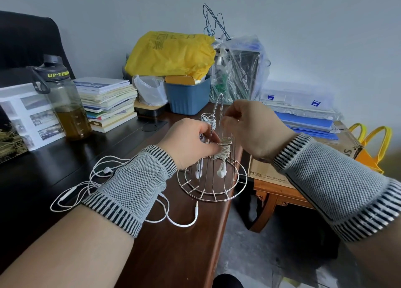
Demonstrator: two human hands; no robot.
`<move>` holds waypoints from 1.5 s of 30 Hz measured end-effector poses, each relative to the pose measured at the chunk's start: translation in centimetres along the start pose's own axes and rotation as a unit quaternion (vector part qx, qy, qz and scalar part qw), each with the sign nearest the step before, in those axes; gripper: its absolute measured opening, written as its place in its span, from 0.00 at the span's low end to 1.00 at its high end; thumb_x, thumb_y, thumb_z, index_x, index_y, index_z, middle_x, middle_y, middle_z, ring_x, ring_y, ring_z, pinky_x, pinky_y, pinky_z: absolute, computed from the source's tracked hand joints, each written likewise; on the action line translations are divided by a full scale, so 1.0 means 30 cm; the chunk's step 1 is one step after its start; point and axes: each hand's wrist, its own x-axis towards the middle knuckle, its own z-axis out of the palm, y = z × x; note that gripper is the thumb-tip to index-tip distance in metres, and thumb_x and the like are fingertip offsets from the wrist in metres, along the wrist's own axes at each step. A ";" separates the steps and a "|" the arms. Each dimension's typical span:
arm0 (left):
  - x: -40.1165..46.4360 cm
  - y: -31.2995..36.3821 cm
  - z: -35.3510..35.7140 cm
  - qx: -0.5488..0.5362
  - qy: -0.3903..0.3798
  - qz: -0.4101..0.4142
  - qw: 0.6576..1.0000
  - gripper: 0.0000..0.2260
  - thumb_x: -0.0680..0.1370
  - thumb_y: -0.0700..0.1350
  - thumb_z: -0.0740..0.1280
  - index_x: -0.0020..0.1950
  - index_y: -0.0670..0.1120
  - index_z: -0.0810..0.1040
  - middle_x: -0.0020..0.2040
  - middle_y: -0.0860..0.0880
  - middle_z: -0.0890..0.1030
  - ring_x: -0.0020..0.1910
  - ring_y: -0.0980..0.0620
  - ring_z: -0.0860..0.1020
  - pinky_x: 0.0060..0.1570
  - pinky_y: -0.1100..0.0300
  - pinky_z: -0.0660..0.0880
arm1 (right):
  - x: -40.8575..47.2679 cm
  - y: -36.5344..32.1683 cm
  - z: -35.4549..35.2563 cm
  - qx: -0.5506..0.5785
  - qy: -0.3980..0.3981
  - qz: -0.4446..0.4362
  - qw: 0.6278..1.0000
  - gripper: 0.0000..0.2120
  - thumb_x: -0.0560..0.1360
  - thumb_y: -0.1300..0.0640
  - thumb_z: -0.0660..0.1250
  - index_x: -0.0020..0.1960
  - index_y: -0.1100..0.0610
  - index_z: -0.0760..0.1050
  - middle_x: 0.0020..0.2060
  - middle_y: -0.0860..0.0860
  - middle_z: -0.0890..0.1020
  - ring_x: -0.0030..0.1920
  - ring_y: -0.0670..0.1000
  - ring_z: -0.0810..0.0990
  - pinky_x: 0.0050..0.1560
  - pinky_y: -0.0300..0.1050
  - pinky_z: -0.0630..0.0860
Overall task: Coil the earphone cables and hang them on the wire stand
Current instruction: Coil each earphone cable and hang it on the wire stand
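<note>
The left hand [191,140] pinches a coiled earphone bundle [224,150] against the wire stand [213,179]; the right hand [249,125] seems to pinch a wire rod. Another earphone cable [86,185] lies loose on the desk [173,244]. Releasing early could let the coil unravel or drop.

Cluttered office / study desk.
Dark wood desk [65,157] w/ black chair [26,42], stack of books [108,101], printed sheets [26,114], plastic document folders [303,107], water bottle [65,99], storage bin [188,97] against plain wall.
</note>
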 end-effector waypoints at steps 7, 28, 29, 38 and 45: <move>-0.001 -0.003 0.006 0.007 0.005 0.002 1.000 0.06 0.70 0.52 0.77 0.43 0.52 0.84 0.45 0.51 0.83 0.48 0.54 0.79 0.53 0.53 0.77 | 0.048 0.009 -0.031 -0.168 -0.073 -0.028 0.983 0.09 0.78 0.58 0.63 0.50 0.56 0.82 0.46 0.51 0.83 0.46 0.50 0.79 0.47 0.40 0.73; -0.031 0.008 0.004 -0.006 0.021 0.022 1.000 0.06 0.73 0.48 0.74 0.40 0.59 0.79 0.47 0.54 0.83 0.51 0.56 0.78 0.55 0.60 0.73 | 0.154 -0.030 -0.060 -0.334 -0.285 -0.130 0.889 0.10 0.79 0.59 0.61 0.54 0.53 0.80 0.42 0.43 0.77 0.44 0.45 0.74 0.47 0.38 0.67; -0.033 0.008 0.005 -0.009 0.023 0.022 0.999 0.08 0.73 0.48 0.74 0.40 0.60 0.78 0.48 0.54 0.83 0.52 0.56 0.78 0.56 0.60 0.72 | 0.155 -0.025 -0.062 -0.325 -0.285 -0.135 0.891 0.10 0.79 0.59 0.61 0.55 0.52 0.80 0.40 0.41 0.75 0.43 0.44 0.72 0.47 0.37 0.66; -0.038 0.006 0.011 0.007 0.035 0.016 0.999 0.04 0.73 0.49 0.74 0.43 0.55 0.80 0.47 0.53 0.83 0.49 0.56 0.79 0.53 0.62 0.74 | 0.155 -0.012 -0.068 -0.308 -0.316 -0.149 0.885 0.11 0.80 0.57 0.59 0.59 0.52 0.77 0.44 0.42 0.73 0.48 0.43 0.70 0.53 0.39 0.64; -0.033 -0.009 0.015 0.011 0.051 0.023 0.998 0.07 0.71 0.50 0.75 0.44 0.51 0.79 0.45 0.53 0.83 0.48 0.54 0.79 0.54 0.53 0.75 | 0.162 0.007 -0.061 -0.227 -0.305 -0.150 0.913 0.10 0.79 0.59 0.60 0.55 0.54 0.78 0.44 0.45 0.79 0.40 0.43 0.73 0.41 0.32 0.67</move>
